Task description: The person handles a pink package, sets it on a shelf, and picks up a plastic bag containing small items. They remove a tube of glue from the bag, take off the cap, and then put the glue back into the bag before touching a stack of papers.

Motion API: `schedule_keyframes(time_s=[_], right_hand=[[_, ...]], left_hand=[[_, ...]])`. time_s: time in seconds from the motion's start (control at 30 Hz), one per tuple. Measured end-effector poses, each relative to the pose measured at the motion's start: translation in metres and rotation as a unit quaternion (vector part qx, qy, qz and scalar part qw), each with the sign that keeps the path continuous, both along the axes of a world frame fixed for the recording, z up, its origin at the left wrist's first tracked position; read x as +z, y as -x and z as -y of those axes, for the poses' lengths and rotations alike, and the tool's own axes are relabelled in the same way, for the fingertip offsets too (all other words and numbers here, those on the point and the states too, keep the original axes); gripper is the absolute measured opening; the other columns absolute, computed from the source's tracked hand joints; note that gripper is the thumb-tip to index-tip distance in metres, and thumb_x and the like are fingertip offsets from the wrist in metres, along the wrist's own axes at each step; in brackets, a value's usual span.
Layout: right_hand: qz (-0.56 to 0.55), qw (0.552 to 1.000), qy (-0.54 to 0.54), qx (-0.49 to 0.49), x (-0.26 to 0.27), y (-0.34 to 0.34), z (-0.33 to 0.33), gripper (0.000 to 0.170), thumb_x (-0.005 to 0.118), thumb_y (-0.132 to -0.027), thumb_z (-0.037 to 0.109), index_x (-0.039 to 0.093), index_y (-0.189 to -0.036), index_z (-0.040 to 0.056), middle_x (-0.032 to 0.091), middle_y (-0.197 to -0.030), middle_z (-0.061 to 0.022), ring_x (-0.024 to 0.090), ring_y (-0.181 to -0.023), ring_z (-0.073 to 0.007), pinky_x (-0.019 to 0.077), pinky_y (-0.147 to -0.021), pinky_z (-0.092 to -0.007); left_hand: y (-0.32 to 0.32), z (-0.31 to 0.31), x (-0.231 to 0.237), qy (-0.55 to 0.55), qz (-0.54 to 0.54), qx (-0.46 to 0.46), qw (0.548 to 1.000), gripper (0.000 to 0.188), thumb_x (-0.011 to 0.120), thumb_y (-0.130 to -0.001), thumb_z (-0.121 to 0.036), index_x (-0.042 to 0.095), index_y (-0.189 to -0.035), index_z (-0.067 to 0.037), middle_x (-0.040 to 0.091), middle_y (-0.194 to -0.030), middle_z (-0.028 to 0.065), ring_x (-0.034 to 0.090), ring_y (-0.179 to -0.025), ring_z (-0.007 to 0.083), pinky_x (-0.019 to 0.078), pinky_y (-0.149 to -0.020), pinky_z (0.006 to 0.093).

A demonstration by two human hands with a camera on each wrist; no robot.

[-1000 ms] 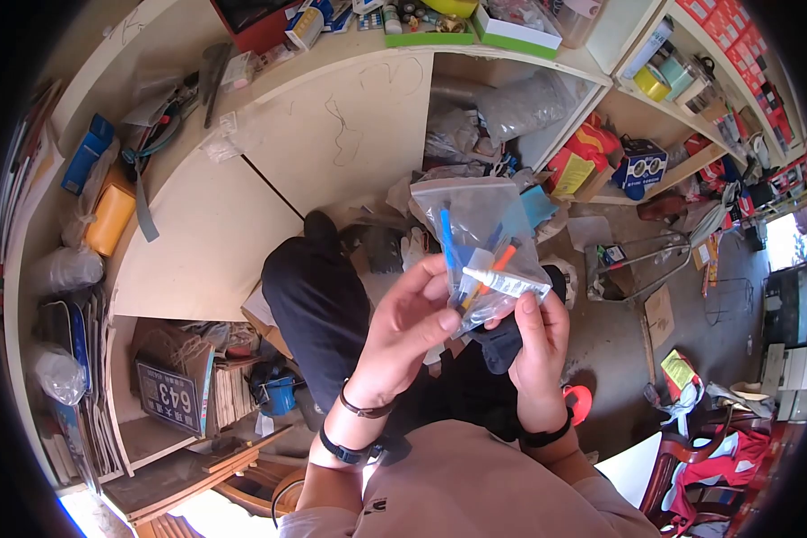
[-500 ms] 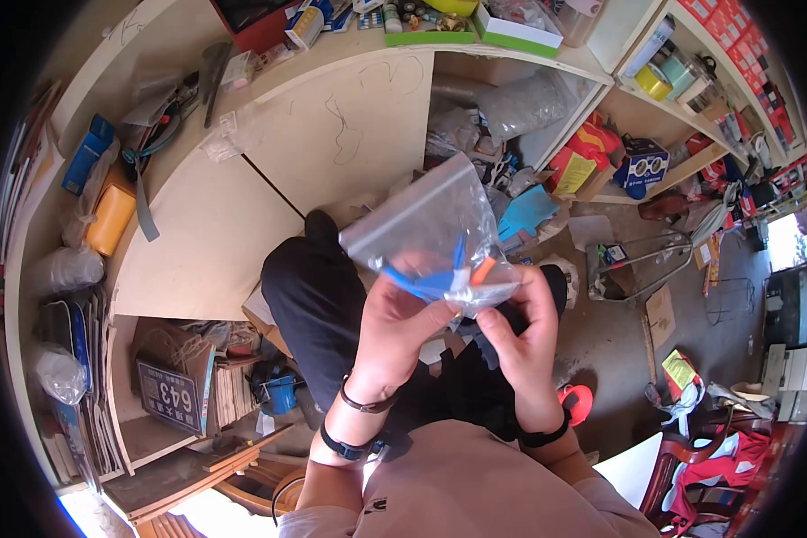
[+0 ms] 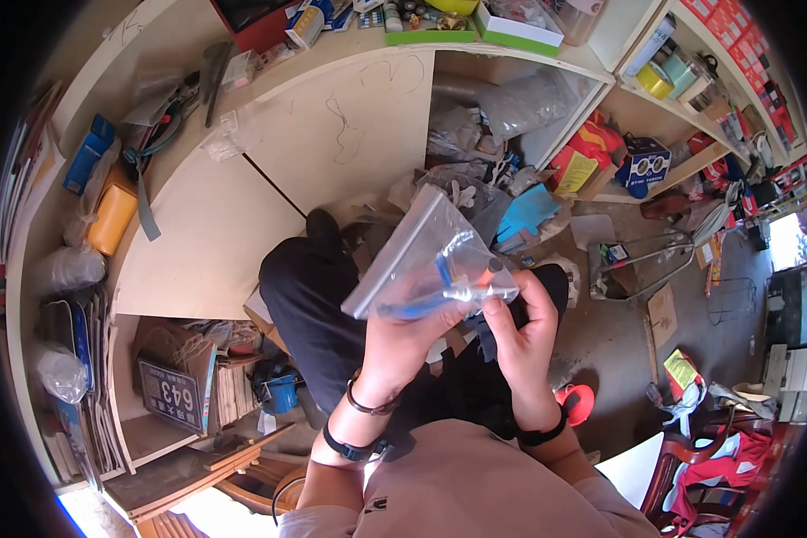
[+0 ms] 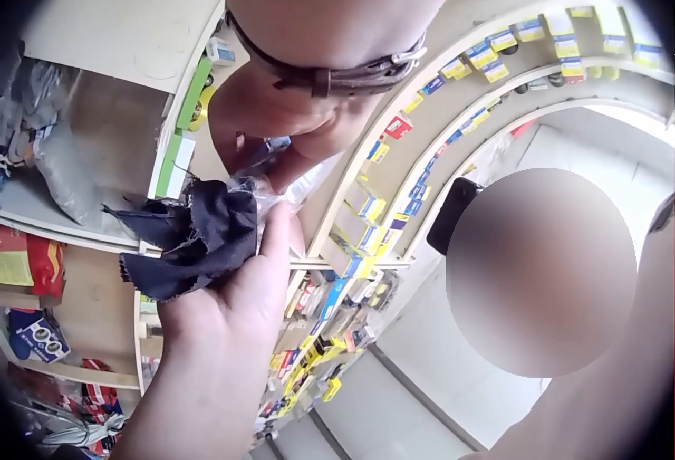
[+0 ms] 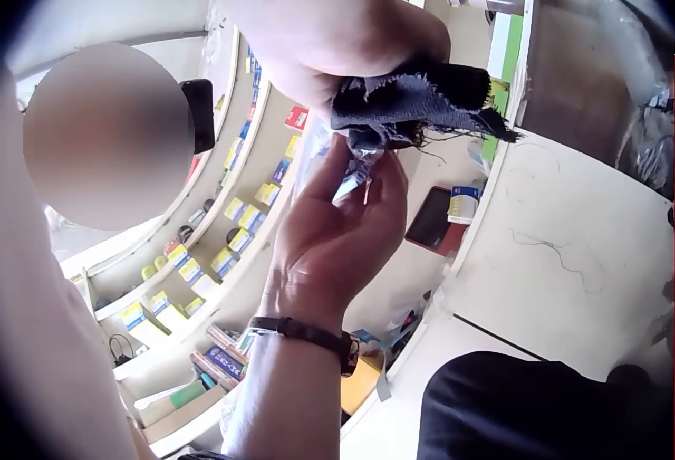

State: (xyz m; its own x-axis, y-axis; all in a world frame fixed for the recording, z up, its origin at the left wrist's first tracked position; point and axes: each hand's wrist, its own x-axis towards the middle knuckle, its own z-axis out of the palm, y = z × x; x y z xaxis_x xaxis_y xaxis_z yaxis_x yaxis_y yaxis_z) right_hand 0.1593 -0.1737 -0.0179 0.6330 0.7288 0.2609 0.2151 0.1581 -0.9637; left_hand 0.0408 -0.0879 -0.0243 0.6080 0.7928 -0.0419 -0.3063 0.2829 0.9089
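A clear zip bag hangs tilted between the hands in the head view, its zip edge toward the upper left. Inside it lie blue, white and orange slim items, blurred by the plastic. The left hand grips the bag's lower left part, its fingers partly behind the plastic. At the bag's lower right corner, the right hand pinches the plastic between thumb and fingers. A frayed black cloth rests against the right hand in the left wrist view; the right wrist view shows the cloth above the left hand.
A curved pale cabinet stands ahead and left, with an orange-yellow case on its ledge. Plastic bags fill an open compartment. A red round object lies right of the right arm, and a metal frame is on the floor.
The bag has tipped over to the left, its zip edge turning from level to steeply slanted. The white labelled tube is no longer distinct, and the left hand has shifted behind the plastic.
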Motion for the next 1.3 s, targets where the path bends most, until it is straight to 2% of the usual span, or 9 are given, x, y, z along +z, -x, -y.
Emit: schedule_keyframes(time_s=[0.13,0.2,0.4,0.53,0.7,0.8,1.0,1.2,1.3], right_hand=[[-0.016,1.000,-0.003,0.003,0.002,0.001,0.000,0.021,0.069,-0.087,0.009,0.059,-0.102,-0.0018,0.061,-0.090,-0.0025,0.054,-0.083,-0.0069,0.0439,-0.075,-0.0227],[-0.020,1.000,-0.007,0.008,0.001,0.000,0.001,0.022,0.069,-0.088,0.010,0.059,-0.104,-0.0019,0.061,-0.092,-0.0030,0.055,-0.084,-0.0073,0.0444,-0.076,-0.0228],[-0.052,0.998,-0.029,0.019,0.004,0.002,-0.002,0.023,0.068,-0.089,0.010,0.059,-0.106,-0.0023,0.062,-0.094,-0.0039,0.056,-0.087,-0.0081,0.0448,-0.079,-0.0230],[-0.010,1.000,-0.009,-0.007,0.002,0.002,-0.003,0.018,0.066,-0.090,0.010,0.061,-0.101,-0.0036,0.063,-0.088,-0.0035,0.056,-0.083,-0.0080,0.0441,-0.077,-0.0224],[0.009,1.000,0.012,-0.016,-0.006,0.000,-0.003,0.013,0.067,-0.089,0.008,0.062,-0.090,-0.0045,0.062,-0.082,-0.0046,0.053,-0.077,-0.0083,0.0425,-0.072,-0.0220],[0.031,0.999,0.024,-0.006,-0.008,-0.004,0.000,0.014,0.071,-0.084,0.005,0.061,-0.084,-0.0045,0.062,-0.080,-0.0060,0.053,-0.074,-0.0092,0.0428,-0.069,-0.0229],[0.066,0.997,0.028,0.023,-0.003,-0.005,-0.003,0.014,0.075,-0.077,0.000,0.062,-0.078,-0.0029,0.059,-0.072,-0.0028,0.054,-0.069,-0.0076,0.0418,-0.063,-0.0231],[0.106,0.989,0.079,0.070,-0.006,-0.023,0.002,0.012,0.075,-0.077,0.000,0.065,-0.082,-0.0028,0.062,-0.076,-0.0043,0.056,-0.069,-0.0094,0.0425,-0.063,-0.0235],[0.077,0.994,0.065,0.048,-0.010,-0.034,0.006,0.008,0.072,-0.080,-0.002,0.065,-0.084,-0.0034,0.061,-0.077,-0.0047,0.055,-0.071,-0.0089,0.0421,-0.064,-0.0232]], left_hand=[[0.004,0.000,0.001,-0.054,-0.080,0.031,0.995,0.030,0.076,-0.080,-0.004,0.065,-0.108,0.002,0.070,-0.096,0.0067,0.064,-0.085,0.0113,0.0528,-0.073,0.0271],[0.005,0.001,0.008,-0.159,-0.119,0.062,0.978,0.026,0.074,-0.079,-0.003,0.068,-0.104,0.001,0.070,-0.090,0.0072,0.065,-0.080,0.0118,0.0526,-0.069,0.0269],[0.006,-0.004,0.010,-0.290,-0.094,0.060,0.951,0.027,0.069,-0.078,0.000,0.069,-0.105,-0.003,0.069,-0.087,0.0089,0.066,-0.077,0.0172,0.0513,-0.068,0.0281],[0.005,-0.004,0.011,-0.293,-0.116,0.055,0.947,0.029,0.067,-0.079,0.002,0.068,-0.108,-0.002,0.069,-0.090,0.0093,0.066,-0.081,0.0162,0.0514,-0.070,0.0278],[0.000,0.004,0.005,-0.073,0.002,0.035,0.997,0.034,0.068,-0.083,0.001,0.062,-0.116,0.001,0.067,-0.105,0.0060,0.062,-0.094,0.0126,0.0489,-0.083,0.0268],[0.002,-0.004,0.009,-0.048,0.020,-0.029,0.998,0.035,0.072,-0.085,-0.006,0.061,-0.117,0.001,0.066,-0.106,0.0046,0.061,-0.096,0.0120,0.0482,-0.086,0.0276],[-0.003,-0.010,0.009,0.027,-0.026,-0.039,0.999,0.023,0.071,-0.087,-0.009,0.066,-0.108,0.001,0.070,-0.095,0.0043,0.063,-0.089,0.0111,0.0503,-0.082,0.0263],[-0.010,-0.018,-0.006,0.105,0.022,0.005,0.994,0.042,0.067,-0.089,-0.005,0.053,-0.129,0.000,0.065,-0.111,0.0064,0.061,-0.097,0.0122,0.0486,-0.086,0.0264],[-0.008,-0.022,-0.008,0.135,0.040,-0.015,0.990,0.045,0.057,-0.097,-0.022,0.047,-0.135,0.001,0.063,-0.116,0.0076,0.060,-0.103,0.0141,0.0473,-0.090,0.0298]])
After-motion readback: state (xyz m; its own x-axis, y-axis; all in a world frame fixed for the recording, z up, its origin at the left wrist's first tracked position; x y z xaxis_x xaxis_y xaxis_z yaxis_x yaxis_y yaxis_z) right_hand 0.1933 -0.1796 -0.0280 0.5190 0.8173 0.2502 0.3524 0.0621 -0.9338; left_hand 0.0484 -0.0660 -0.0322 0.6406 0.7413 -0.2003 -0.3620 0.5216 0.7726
